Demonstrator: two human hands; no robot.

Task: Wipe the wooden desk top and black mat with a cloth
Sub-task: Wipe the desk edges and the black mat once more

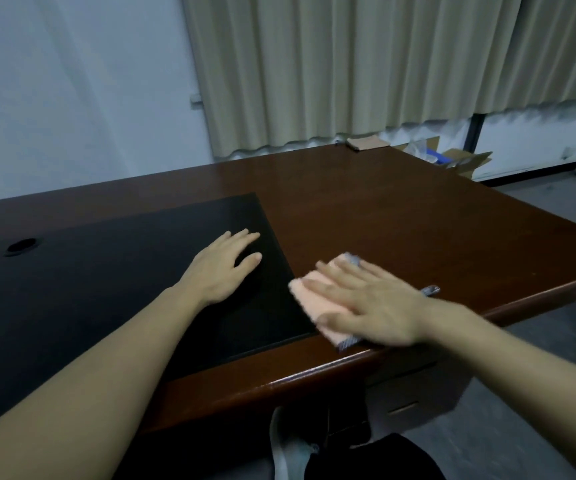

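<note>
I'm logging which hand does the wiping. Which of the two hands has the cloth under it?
The right hand: it presses flat on the pink cloth on the wooden desk top. The left hand rests bare on the black mat.

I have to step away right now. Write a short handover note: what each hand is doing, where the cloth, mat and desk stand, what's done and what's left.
Left hand: flat, fingers straight, resting on the black mat near its right edge.
Right hand: flat, pressing the pink cloth onto the wooden desk top just right of the mat, close to the near edge; blurred, so probably mid-stroke.
Done: cannot tell which areas are already wiped.
Left: judging by position, the far and right parts of the desk, then the mat. A small brown item sits at the far edge; wipe around it.
</note>
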